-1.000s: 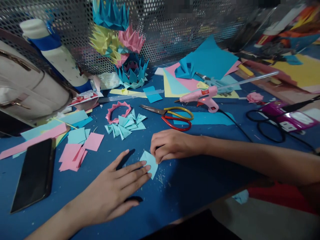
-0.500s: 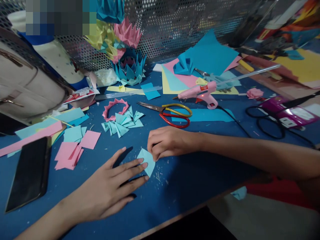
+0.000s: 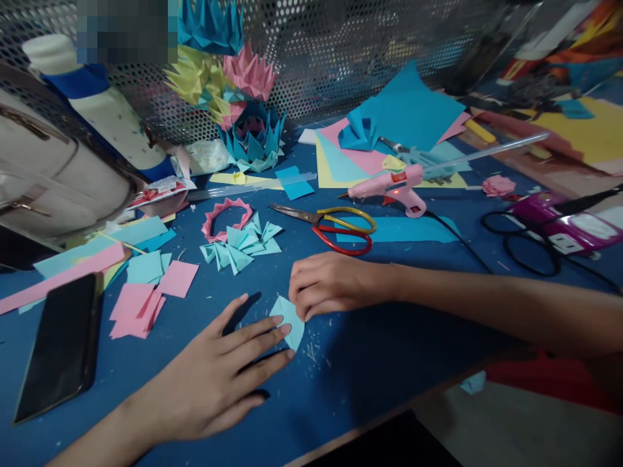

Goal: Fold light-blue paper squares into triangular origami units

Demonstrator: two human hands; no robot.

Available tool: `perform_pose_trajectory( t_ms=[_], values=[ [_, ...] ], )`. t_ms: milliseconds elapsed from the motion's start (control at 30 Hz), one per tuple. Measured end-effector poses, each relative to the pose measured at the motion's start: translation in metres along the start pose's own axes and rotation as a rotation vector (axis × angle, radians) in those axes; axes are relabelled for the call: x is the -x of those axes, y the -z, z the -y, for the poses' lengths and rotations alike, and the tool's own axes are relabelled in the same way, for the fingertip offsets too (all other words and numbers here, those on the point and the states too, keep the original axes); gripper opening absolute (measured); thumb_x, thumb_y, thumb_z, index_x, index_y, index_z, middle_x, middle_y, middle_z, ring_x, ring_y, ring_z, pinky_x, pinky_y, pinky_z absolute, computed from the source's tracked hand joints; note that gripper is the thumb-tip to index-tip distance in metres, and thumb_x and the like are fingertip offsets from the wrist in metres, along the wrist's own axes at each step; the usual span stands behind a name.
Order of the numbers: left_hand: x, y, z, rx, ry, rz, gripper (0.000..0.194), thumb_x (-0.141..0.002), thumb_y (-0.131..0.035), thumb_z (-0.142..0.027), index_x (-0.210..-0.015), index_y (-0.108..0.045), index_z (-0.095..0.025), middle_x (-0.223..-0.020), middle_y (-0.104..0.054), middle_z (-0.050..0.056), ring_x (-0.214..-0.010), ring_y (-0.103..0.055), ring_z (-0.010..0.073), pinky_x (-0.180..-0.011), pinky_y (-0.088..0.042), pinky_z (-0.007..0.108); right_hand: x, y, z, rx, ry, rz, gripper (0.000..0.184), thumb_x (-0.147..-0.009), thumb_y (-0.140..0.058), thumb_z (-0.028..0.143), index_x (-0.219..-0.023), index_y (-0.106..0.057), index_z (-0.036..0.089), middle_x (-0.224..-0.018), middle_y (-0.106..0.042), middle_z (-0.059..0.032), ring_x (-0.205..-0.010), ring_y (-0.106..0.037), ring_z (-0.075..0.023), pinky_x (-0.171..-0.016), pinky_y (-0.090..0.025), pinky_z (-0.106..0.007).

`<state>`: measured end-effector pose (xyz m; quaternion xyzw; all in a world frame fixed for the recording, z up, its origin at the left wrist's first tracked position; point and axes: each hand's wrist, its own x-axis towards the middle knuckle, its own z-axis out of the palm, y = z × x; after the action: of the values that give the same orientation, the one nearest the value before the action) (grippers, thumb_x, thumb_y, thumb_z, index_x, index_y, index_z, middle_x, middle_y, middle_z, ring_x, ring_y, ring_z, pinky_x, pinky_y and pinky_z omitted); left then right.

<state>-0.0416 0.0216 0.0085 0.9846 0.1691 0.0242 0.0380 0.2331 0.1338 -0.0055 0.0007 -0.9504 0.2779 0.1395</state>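
A small light-blue paper piece (image 3: 292,329), partly folded, lies flat on the blue table. My left hand (image 3: 214,370) is spread out, with fingertips pressing on the left part of the paper. At its upper right edge, the curled fingers of my right hand (image 3: 324,285) pinch the paper; the exact fold under them is hidden. Just beyond lie several folded light-blue triangles (image 3: 238,250) and a pink zigzag paper ring (image 3: 209,224). Scissors (image 3: 331,224) with one yellow and one red handle rest behind my right hand.
Pink paper squares (image 3: 139,311) and a black phone (image 3: 58,347) lie at left. A pink glue gun (image 3: 394,188) with its cord is at right, near coloured sheets (image 3: 413,110). Folded paper flowers (image 3: 253,136) stand at the back beside a white-and-blue bottle (image 3: 104,110).
The camera view has tilted slightly, so everything sits a little lower in the picture. Both hands keep their places on the light-blue paper.
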Motion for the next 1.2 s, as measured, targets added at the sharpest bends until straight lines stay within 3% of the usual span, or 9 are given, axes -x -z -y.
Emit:
perform_pose_trajectory(
  t_ms=[133,300,633,867,1067,1200],
  values=[
    [0.000,-0.001,-0.002,-0.024,0.013,-0.007,0.051,-0.103,-0.045,-0.032,-0.152,-0.040,-0.019,-0.153,-0.046,0.009,-0.145,-0.035,0.0262,-0.123,0.009,0.058,-0.001,-0.001,-0.001,-0.056,-0.044,-0.009,0.014,-0.101,-0.054,0.026,-0.096,-0.066,0.018,-0.099,-0.066,-0.0051,-0.094,-0.054,-0.0158,-0.087,-0.042,-0.028],
    [0.000,-0.003,-0.006,0.006,0.064,-0.095,0.045,-0.105,-0.042,-0.036,-0.147,-0.048,-0.021,-0.137,-0.059,0.009,-0.137,-0.046,0.0232,-0.125,0.003,0.050,-0.007,-0.001,0.000,-0.197,-0.156,-0.019,0.012,-0.097,-0.061,0.026,-0.090,-0.065,0.017,-0.092,-0.064,-0.0033,-0.089,-0.055,-0.0145,-0.083,-0.041,-0.026],
    [0.002,-0.012,-0.012,0.020,0.095,-0.164,0.044,-0.105,-0.042,-0.039,-0.144,-0.049,-0.018,-0.136,-0.058,0.009,-0.137,-0.045,0.0268,-0.125,-0.009,0.051,-0.028,-0.011,0.028,0.067,-0.404,-0.005,0.009,-0.095,-0.059,0.022,-0.087,-0.059,0.018,-0.083,-0.058,0.0002,-0.083,-0.049,-0.0143,-0.072,-0.033,-0.026],
    [0.002,-0.013,-0.014,0.020,0.111,-0.188,0.047,-0.106,-0.041,-0.041,-0.141,-0.047,-0.010,-0.137,-0.059,0.011,-0.138,-0.044,0.0244,-0.126,-0.006,0.049,-0.026,-0.017,0.029,0.197,-0.355,-0.019,0.014,-0.099,-0.052,0.028,-0.091,-0.056,0.017,-0.089,-0.056,-0.0026,-0.082,-0.046,-0.0162,-0.072,-0.033,-0.029],
    [0.000,-0.012,-0.015,0.013,0.109,-0.196,0.044,-0.106,-0.040,-0.040,-0.141,-0.049,-0.014,-0.134,-0.060,0.011,-0.134,-0.048,0.0247,-0.125,-0.010,0.051,-0.020,-0.015,0.021,0.138,-0.266,0.009,0.020,-0.103,-0.048,0.032,-0.094,-0.057,0.017,-0.093,-0.058,-0.0039,-0.087,-0.048,-0.0174,-0.077,-0.034,-0.030],
    [0.000,-0.010,-0.016,0.016,0.115,-0.179,0.042,-0.105,-0.042,-0.036,-0.141,-0.050,-0.018,-0.132,-0.060,0.011,-0.133,-0.049,0.0264,-0.124,-0.014,0.054,-0.018,-0.015,0.023,0.095,-0.285,-0.008,0.018,-0.101,-0.052,0.032,-0.093,-0.058,0.017,-0.093,-0.059,-0.0030,-0.087,-0.049,-0.0171,-0.077,-0.032,-0.030]
  ],
)
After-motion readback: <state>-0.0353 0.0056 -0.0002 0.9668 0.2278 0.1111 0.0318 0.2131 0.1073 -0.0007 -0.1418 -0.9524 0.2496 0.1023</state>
